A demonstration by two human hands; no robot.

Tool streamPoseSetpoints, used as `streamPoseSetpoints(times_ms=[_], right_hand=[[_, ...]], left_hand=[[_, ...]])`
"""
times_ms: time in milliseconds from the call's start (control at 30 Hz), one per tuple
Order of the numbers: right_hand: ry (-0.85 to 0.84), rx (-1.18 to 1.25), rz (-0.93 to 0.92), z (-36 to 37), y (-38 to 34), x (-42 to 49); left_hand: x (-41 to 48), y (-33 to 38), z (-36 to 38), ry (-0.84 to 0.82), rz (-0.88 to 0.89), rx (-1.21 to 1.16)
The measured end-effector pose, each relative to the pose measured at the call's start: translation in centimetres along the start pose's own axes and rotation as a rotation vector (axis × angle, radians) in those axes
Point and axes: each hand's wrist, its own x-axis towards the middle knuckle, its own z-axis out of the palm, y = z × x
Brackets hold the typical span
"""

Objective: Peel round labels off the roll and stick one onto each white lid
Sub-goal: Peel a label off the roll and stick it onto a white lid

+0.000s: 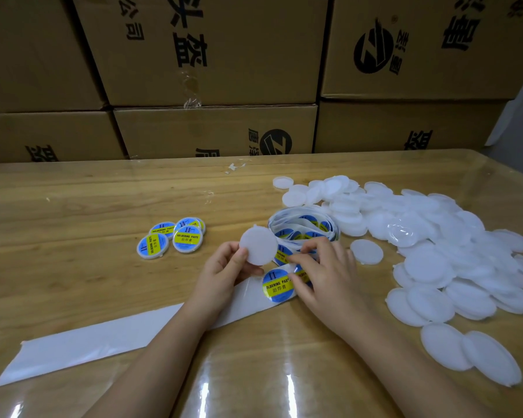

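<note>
Backing strip: a long white backing strip (pixel 88 342) lies flat on the wooden table (pixel 73 200), running from the near left corner up toward the hands; this stretch is bare.
Left hand: the left hand (pixel 224 267) grips a plain white lid (pixel 258 247) by its lower edge, thumb on the face, the lid lifted off the table and tilted toward the camera.
Right hand: the right hand (pixel 323 276) rests on the strip just right of the held lid, fingers bent, fingertips at the edge of a partly covered label (whether they actually pinch it I cannot tell).
Full label: a blue and yellow round label (pixel 277 285) sits on the strip between the two hands, reading "SOLDERING PASTE".
Roll: the label roll (pixel 302 229) lies loosely coiled just behind the hands, and the strip leads from it.
Pile of lids: a pile of lids (pixel 435 251), all white, spreads over the right side of the table, touching the roll's far side.
Finished lids: four labelled lids (pixel 172 236) cluster to the left, well apart from the pile, some overlapping.
Boxes: stacked cardboard boxes (pixel 212 55) stand along the table's far edge.
</note>
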Motion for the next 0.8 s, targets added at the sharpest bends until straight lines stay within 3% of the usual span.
streamPoseSetpoints(times_ms=[267,467,567,800], right_hand=[[-0.028,0.186,0.054,-0.5,-0.5,0.1],[-0.103,0.289,0.064,-0.8,-0.7,0.1],[-0.109,0.365,0.063,-1.1,-0.7,0.2],[-0.101,0.443,0.064,-1.1,-0.8,0.0]], left_hand=[[0.4,0.3,0.9,0.189,0.115,0.109],[-0.3,0.5,1.6,0.247,0.338,0.586],[-0.3,0.2,1.3,0.264,0.364,0.776],[0.0,0.3,1.5,0.185,0.237,0.519]])
